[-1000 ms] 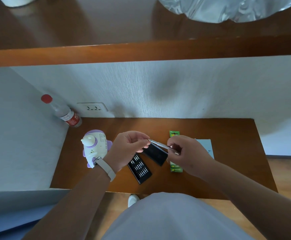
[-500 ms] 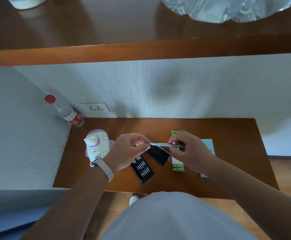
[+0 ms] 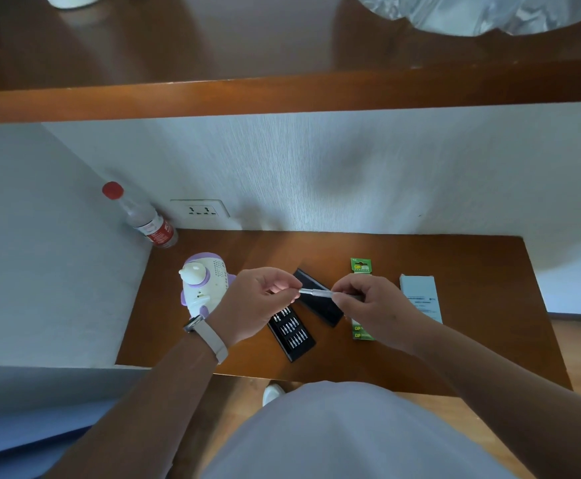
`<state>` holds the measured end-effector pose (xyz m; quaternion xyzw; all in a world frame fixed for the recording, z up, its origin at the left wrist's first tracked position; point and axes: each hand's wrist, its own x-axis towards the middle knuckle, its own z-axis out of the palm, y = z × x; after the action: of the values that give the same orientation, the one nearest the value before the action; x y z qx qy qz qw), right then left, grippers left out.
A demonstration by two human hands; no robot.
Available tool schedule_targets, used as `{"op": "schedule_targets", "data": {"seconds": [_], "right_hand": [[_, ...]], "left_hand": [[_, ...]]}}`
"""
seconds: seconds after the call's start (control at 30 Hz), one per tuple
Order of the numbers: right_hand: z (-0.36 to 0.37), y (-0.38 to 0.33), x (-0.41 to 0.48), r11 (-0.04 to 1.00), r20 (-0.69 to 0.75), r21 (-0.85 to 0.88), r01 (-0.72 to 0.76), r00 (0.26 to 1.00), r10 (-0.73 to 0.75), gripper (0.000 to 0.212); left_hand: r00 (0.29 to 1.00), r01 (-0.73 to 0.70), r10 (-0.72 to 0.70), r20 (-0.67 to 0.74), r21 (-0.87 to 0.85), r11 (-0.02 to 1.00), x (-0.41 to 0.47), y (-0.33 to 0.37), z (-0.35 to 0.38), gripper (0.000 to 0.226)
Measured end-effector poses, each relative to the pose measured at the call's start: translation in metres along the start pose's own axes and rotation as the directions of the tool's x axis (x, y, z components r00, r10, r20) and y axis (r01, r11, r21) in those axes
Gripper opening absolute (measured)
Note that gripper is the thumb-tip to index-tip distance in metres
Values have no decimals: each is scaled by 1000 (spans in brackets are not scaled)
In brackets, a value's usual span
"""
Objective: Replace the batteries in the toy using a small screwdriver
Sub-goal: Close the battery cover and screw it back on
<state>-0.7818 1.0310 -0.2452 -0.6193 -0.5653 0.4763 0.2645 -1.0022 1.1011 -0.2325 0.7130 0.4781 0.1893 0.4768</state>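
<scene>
Right now, in the head view, the right hand (image 3: pixel 372 309) curls its fingers round the handle of the small screwdriver (image 3: pixel 315 292) and holds it level above the tabletop (image 3: pixel 472 271). The left hand (image 3: pixel 258 302) pinches the thin front end with finger and thumb. I think a bit is being put in. To do it well, keep the handle steady and push the bit straight in until it sits tight.

The toy (image 3: pixel 204 285) stands on the tabletop just beside the left hand, near its wrist, and no hand touches it. The bit tray (image 3: pixel 292 331) lies under the left hand. The green battery pack (image 3: pixel 360 267) peeks out from under the right hand.

The bit is too tiny to see, because the left fingers hide the tip. The toy's battery door cannot be made out.
</scene>
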Motion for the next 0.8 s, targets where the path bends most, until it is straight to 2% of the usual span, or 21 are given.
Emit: {"op": "schedule_targets", "data": {"seconds": [0.2,0.37,0.47,0.53,0.6,0.8], "right_hand": [[12,-5,2,998,22,46,-44,999,43,13],[23,-10,9,992,39,108,-63,997,60,16],[30,-16,16,996,24,71,-50,999,48,16],[36,-23,21,998,-2,29,-49,999,49,17],[41,-27,27,995,-2,82,-57,998,57,17],[61,-43,40,991,30,107,-84,996,82,16]], "left_hand": [[998,27,-34,-46,-126,992,-5,-13,-5,13],[997,69,-78,-20,-276,959,-10,-28,-14,43],[989,71,-101,-106,-255,964,-16,-41,-21,32],[948,86,-141,-286,-195,977,-22,-52,-32,14],[873,104,-187,-450,-202,974,-29,-65,-44,16],[659,252,-293,-693,-163,954,-45,-101,-73,12]]}}
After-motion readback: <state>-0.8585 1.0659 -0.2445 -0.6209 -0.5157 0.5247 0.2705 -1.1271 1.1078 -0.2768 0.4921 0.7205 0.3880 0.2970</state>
